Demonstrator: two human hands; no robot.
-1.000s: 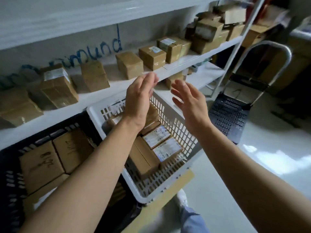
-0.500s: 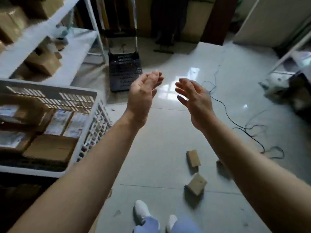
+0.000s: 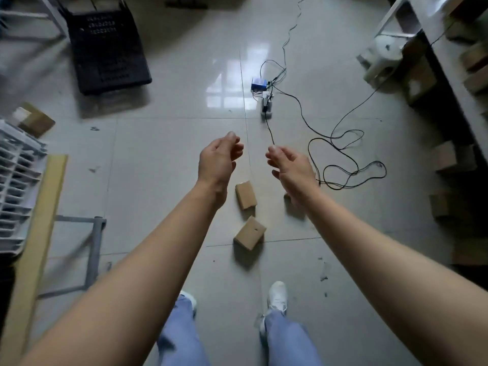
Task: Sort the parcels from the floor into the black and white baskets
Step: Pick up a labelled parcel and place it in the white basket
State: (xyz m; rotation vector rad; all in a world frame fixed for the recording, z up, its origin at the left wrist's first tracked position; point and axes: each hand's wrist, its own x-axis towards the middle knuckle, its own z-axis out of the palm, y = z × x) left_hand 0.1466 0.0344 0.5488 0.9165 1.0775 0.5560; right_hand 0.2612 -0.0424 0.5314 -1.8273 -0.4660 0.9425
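The nearer parcel (image 3: 249,233) and a second parcel (image 3: 246,194) lie on the floor (image 3: 158,186) ahead of the white shoes (image 3: 277,294). Above them the left hand (image 3: 217,159) and right hand (image 3: 291,167) hang released, fingers loosely curled, grasping nothing. The white basket (image 3: 18,175) sits far left. A cable (image 3: 343,143) loops beyond.

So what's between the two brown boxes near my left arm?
Just bare floor between the farther box and the nearer box, in the head view.

No legible text anywhere.
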